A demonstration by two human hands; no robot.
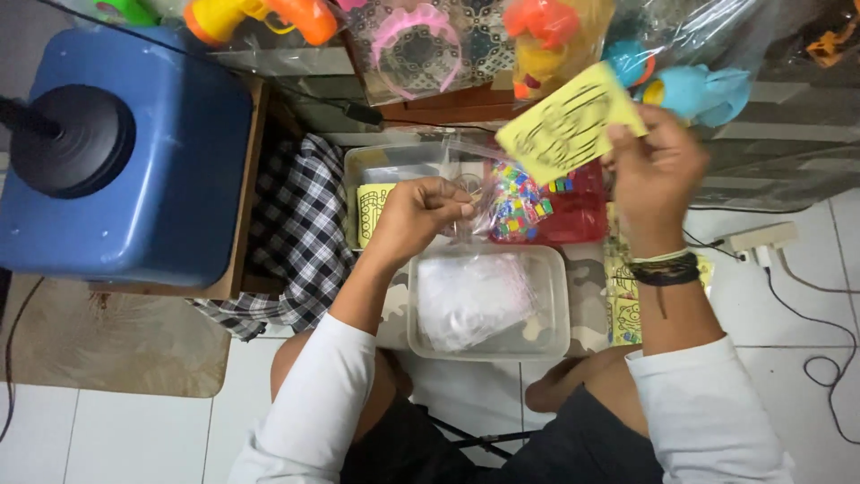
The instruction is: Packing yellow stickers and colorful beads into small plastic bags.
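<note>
While the left hand (pixel 421 213) pinches the mouth of a clear bag (pixel 484 202) of coloured beads above the clear tub (pixel 488 300), the right hand (pixel 654 170) grips the yellow card (pixel 569 125) raised at far right; the mouth is best held wide and steady.

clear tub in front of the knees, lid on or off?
Off. The clear tub shows an open rim with no lid over it; clear plastic bags lie inside.

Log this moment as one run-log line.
left hand: pinching clear plastic bag of colourful small pieces | right hand: holding up yellow printed card | below: clear plastic container
</note>
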